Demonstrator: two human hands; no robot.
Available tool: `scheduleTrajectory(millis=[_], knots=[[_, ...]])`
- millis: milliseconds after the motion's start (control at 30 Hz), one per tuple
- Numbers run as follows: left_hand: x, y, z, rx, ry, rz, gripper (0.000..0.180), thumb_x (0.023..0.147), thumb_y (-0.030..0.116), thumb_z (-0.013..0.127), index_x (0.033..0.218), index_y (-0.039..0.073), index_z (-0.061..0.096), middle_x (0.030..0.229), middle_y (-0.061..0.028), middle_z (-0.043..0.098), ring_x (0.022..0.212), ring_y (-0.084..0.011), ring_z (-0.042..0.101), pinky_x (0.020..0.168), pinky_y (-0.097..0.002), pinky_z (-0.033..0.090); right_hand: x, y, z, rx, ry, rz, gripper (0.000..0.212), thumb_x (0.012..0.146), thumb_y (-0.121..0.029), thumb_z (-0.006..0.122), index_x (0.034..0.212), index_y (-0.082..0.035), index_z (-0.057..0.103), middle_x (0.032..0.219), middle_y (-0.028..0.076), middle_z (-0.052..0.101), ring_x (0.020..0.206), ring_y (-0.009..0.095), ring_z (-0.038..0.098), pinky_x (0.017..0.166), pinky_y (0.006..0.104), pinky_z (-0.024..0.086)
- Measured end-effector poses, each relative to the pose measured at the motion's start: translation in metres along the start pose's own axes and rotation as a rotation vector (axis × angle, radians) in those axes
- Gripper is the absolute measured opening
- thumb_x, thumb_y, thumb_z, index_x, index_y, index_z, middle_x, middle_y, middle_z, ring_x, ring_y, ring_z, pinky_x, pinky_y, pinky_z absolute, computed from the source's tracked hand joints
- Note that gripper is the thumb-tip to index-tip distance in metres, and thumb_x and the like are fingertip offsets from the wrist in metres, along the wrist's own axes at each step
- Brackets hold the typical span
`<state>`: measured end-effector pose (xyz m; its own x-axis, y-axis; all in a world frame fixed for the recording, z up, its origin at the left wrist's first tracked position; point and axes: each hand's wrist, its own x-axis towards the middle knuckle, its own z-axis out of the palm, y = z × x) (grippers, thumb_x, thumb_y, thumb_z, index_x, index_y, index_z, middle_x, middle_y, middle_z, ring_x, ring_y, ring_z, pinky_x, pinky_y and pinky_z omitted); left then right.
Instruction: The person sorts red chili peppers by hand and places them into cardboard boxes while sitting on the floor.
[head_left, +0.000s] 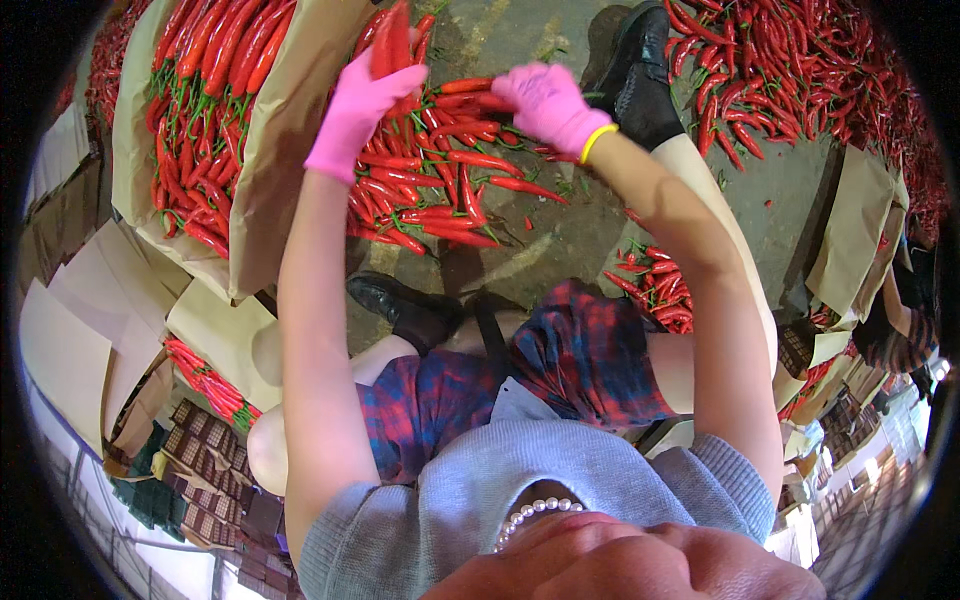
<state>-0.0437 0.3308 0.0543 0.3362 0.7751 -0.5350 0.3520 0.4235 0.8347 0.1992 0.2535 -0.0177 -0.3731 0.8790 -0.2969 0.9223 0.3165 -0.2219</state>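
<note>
Two pink-gloved hands are recorded in the head view. The left hand (pixel 366 110) grasps a bundle of red chillies (pixel 393 45) above the central heap (pixel 404 178); the bundle's long axis runs away from the wearer, toward the upper edge. Its number cannot be counted, the pieces overlapping. The right hand (pixel 548 105) is bent at the heap's upper right, fingertips beside crosswise chillies (pixel 466 86); whether it grips any cannot be told. One yellow band (pixel 598 143) circles the right wrist. One paper-lined box (pixel 262 215), left of the left hand, holds chillies beyond counting. Two black shoes are noted: one (pixel 400 305) below the heap, one (pixel 637 65) beside the right hand.
</note>
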Motion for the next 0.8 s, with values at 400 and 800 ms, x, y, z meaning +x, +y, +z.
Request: scheduleTrajectory(millis=[400,800], knots=[[0.072,-0.026,0.05,1.187,-0.118,0.214,0.049,0.077,0.025,0.065,0.123,0.01,0.059,0.122,-0.0175,0.063,0.117,-0.0365,0.058,0.096,-0.0464,0.046,-0.041,-0.017,0.009,0.337,-0.027,0.307,0.034,0.079,-0.017,0.063,0.112,-0.014,0.058,0.105,0.015,0.068,0.1,0.034,0.066,0.082,0.0449,0.052],[-0.065,-0.048,-0.027,-0.489,0.022,0.01,0.042,0.091,0.012,0.063,0.13,0.0,0.054,0.112,-0.0151,0.068,0.102,-0.0273,0.068,0.093,-0.0398,0.054,-0.028,-0.008,0.009,0.496,-0.062,0.469,0.044,0.082,-0.017,0.062,0.125,-0.016,0.056,0.12,0.015,0.065,0.112,0.032,0.063,0.093,0.0461,0.05]])
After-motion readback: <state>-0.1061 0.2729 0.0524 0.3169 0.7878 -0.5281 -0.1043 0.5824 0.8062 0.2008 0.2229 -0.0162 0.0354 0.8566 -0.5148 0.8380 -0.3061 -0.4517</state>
